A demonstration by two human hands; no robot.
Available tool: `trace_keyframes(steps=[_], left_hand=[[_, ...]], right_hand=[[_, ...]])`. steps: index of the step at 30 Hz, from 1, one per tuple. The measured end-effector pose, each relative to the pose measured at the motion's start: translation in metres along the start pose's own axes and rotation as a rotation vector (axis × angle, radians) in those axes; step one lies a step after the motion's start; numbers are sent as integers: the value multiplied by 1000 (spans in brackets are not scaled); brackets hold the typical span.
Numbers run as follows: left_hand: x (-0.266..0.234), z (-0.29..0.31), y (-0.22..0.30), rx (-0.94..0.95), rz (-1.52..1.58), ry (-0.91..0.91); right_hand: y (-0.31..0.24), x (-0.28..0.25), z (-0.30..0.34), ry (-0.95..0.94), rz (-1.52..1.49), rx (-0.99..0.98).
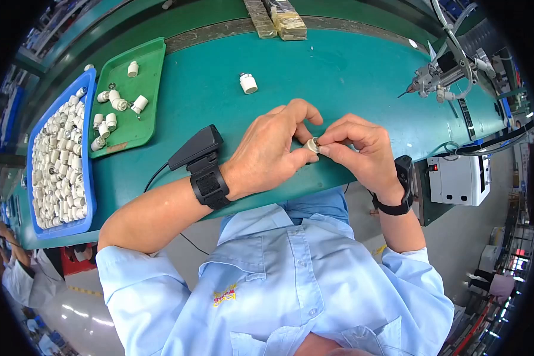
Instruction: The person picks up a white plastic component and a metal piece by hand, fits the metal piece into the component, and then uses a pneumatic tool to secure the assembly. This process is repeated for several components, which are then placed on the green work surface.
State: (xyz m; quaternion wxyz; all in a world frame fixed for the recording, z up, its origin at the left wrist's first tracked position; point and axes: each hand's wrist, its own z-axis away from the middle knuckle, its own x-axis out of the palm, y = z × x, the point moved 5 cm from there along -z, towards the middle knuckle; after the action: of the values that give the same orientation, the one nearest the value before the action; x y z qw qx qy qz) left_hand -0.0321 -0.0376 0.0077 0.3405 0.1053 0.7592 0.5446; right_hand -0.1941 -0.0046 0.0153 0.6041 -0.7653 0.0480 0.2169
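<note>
Light-blue shirt (273,279) nearest, left hand (269,142) and right hand (362,148) pinch a small white fitting (312,145) between them.

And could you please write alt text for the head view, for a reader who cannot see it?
A person's left hand and right hand hold a small white part over a green table. At left are a blue tray piled with white parts and a green tray holding several more; a single white part sits beyond the hands.
</note>
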Motion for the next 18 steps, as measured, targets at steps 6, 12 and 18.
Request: trace_keyframes(steps=[6, 12, 18], left_hand=[[3, 0, -2, 14, 41, 21], [5, -1, 1, 49, 22, 60], [7, 0, 4, 77, 2, 87]], right_hand=[[-9, 2, -2, 27, 113, -53], [-15, 2, -1, 64, 243, -139], [-14, 1, -2, 26, 196, -17]])
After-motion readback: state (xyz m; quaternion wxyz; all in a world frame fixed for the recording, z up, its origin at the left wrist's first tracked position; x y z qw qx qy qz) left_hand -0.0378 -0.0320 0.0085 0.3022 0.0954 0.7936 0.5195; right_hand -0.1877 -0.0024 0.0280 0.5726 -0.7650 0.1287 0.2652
